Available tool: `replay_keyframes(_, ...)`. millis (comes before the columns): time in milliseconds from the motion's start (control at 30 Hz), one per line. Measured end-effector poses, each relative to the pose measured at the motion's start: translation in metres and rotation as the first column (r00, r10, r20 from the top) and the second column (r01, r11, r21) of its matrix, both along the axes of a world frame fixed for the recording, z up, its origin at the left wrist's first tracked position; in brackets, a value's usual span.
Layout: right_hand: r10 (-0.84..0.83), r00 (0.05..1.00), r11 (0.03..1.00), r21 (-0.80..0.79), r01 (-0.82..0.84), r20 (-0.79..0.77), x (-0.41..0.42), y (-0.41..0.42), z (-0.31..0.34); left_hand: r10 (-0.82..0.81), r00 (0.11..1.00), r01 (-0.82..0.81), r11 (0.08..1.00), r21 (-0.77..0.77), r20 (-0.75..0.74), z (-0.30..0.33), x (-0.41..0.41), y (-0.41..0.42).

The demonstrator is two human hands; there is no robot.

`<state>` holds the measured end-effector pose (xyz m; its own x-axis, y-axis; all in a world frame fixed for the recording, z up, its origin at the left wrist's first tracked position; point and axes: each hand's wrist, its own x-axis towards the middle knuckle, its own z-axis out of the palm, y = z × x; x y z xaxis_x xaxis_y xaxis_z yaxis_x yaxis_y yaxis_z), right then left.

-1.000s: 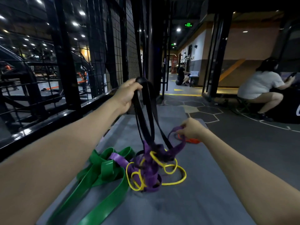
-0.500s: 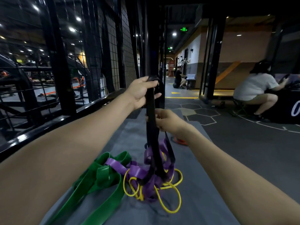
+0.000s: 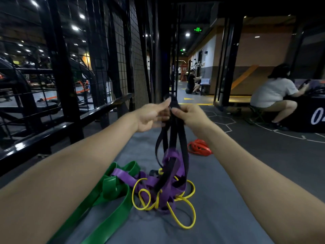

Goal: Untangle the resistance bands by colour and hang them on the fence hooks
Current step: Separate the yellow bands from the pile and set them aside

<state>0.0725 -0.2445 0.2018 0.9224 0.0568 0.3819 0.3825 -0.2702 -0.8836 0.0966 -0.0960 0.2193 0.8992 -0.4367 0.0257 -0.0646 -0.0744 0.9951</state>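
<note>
hands (image 3: pixel 152 115) (image 3: pixel 190 115) pinching black band (image 3: pixel 182 138), tangled bands below

A black box (image 3: pixel 314 118) at right shows a cut-off white "0"; the green ceiling sign (image 3: pixel 198 29) is unreadable.

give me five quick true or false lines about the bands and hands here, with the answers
1. Both hands hold the black band up off the mat. True: the left hand and right hand grip its top.
2. The black band hangs free of the others. False: its lower loops run through the purple band.
3. The red band lies apart from the pile. True.
4. The green band is hung on the fence. False: it lies on the grey mat.
5. The yellow band is the widest. False: it is the thinnest.
</note>
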Motion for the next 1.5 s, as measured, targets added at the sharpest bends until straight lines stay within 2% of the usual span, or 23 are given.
replay_keyframes(133, -0.134, 0.989, 0.991, 0.009, 0.134, 0.055, 0.008, -0.013, 0.02, -0.117, 0.992, 0.101, 0.957, 0.271, 0.045, -0.047, -0.007, 0.007)
replay_keyframes(233, -0.17, 0.982, 0.982, 0.092, 0.163, 0.079, 0.008, -0.016, 0.038, -0.197, 0.977, 0.137, 0.878, 0.459, 0.086, -0.078, -0.017, -0.004)
replay_keyframes(300, -0.208, 0.973, 0.971, 0.142, 0.193, 0.097, 0.011, -0.019, 0.049, -0.22, 0.962, 0.08, 0.792, 0.606, 0.161, -0.094, -0.021, -0.013)
replay_keyframes(433, -0.282, 0.955, 0.947, 0.19, 0.261, 0.094, 0.013, -0.036, 0.055, -0.13, 0.941, -0.118, 0.742, 0.66, 0.314, -0.107, -0.008, -0.011)
replay_keyframes(567, -0.441, 0.896, 0.875, 0.248, 0.415, 0.057, 0.01, -0.059, 0.047, 0.002, 0.915, -0.271, 0.745, 0.609, 0.403, -0.074, 0.011, 0.013)
replay_keyframes(633, -0.487, 0.873, 0.848, 0.25, 0.468, 0.015, 0.012, -0.068, 0.041, 0.08, 0.851, -0.416, 0.707, 0.572, 0.519, -0.044, 0.017, 0.025)
replay_keyframes(700, -0.531, 0.847, 0.831, 0.193, 0.522, -0.005, 0.013, -0.072, 0.035, 0.171, 0.76, -0.542, 0.699, 0.466, 0.627, -0.014, 0.023, 0.033)
replay_keyframes(800, -0.553, 0.832, 0.818, 0.159, 0.553, -0.05, 0.02, -0.075, 0.023, 0.24, 0.666, -0.629, 0.69, 0.358, 0.707, 0.018, 0.022, 0.039)
replay_keyframes(900, -0.558, 0.824, 0.806, 0.173, 0.566, -0.095, 0.024, -0.074, 0.012, 0.169, 0.699, -0.585, 0.694, 0.419, 0.695, 0.015, 0.017, 0.037)
replay_keyframes(967, -0.549, 0.826, 0.82, 0.11, 0.562, -0.131, 0.024, -0.076, 0.003, 0.141, 0.743, -0.538, 0.708, 0.458, 0.655, -0.001, 0.016, 0.035)
replay_keyframes(1100, -0.503, 0.827, 0.853, 0.007, 0.521, -0.251, 0.019, -0.09, -0.022, 0.112, 0.83, -0.408, 0.79, 0.458, 0.546, -0.021, 0.015, 0.028)
replay_keyframes(1233, -0.486, 0.82, 0.848, 0.062, 0.526, -0.303, 0.015, -0.108, -0.036, 0.084, 0.845, -0.365, 0.813, 0.454, 0.529, -0.024, 0.013, 0.009)
replay_keyframes(1300, -0.475, 0.837, 0.839, 0.148, 0.524, -0.272, 0.012, -0.112, -0.031, 0.095, 0.852, -0.355, 0.828, 0.434, 0.515, -0.02, 0.014, 0.004)
replay_keyframes(1400, -0.428, 0.896, 0.868, 0.222, 0.444, -0.119, 0.008, -0.112, -0.012, 0.104, 0.86, -0.348, 0.835, 0.426, 0.499, -0.014, 0.018, 0.001)
replay_keyframes(1433, -0.403, 0.914, 0.888, 0.219, 0.404, -0.052, 0.004, -0.109, -0.004, 0.116, 0.863, -0.345, 0.847, 0.405, 0.491, -0.012, 0.018, 0.0)
replay_keyframes(1500, -0.37, 0.924, 0.927, 0.11, 0.359, 0.098, -0.005, -0.104, 0.01, 0.154, 0.863, -0.346, 0.873, 0.344, 0.481, -0.007, 0.019, -0.001)
